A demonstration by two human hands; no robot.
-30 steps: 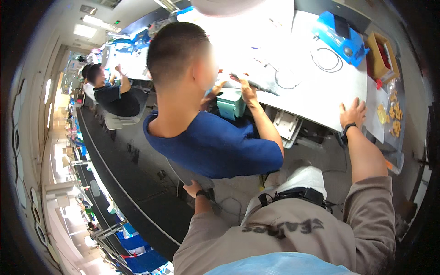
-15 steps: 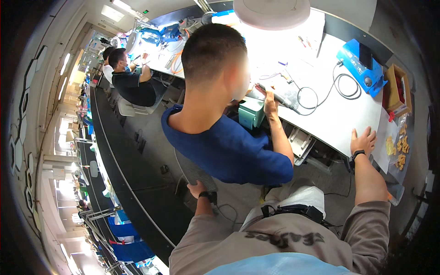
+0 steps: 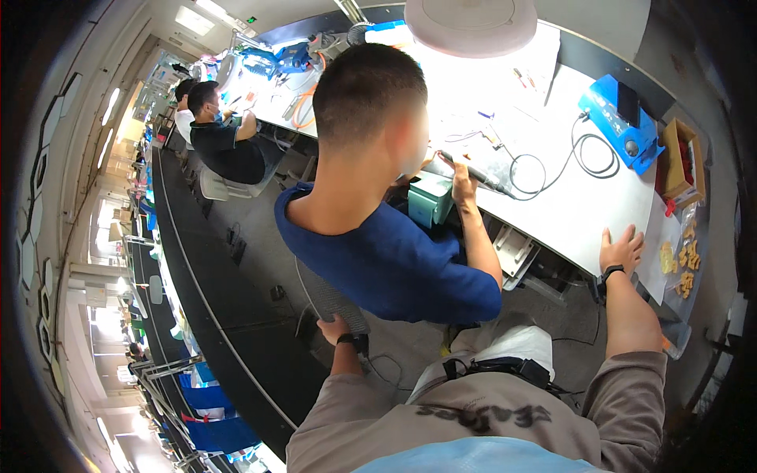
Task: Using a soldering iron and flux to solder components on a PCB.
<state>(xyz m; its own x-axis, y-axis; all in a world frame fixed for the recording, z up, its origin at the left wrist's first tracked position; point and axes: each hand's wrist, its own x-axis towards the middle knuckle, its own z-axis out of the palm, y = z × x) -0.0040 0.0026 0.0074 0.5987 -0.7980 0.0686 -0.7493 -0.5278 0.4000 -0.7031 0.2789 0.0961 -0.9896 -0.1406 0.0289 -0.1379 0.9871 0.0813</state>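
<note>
Fingers of my right hand (image 3: pixel 621 249) lie spread and flat on the white worktable (image 3: pixel 579 213). My left hand (image 3: pixel 332 329) is closed on the grey mesh chair back (image 3: pixel 327 298), below the table, behind a seated co-worker in a blue shirt (image 3: pixel 394 256).

The counter (image 3: pixel 583 213) is white. A blue box (image 3: pixel 619 126) sits at its far edge, a black cable (image 3: pixel 587 154) beside it. The seated person's shirt (image 3: pixel 394 260) is dark blue; a teal box (image 3: pixel 430 199) is in front.
</note>
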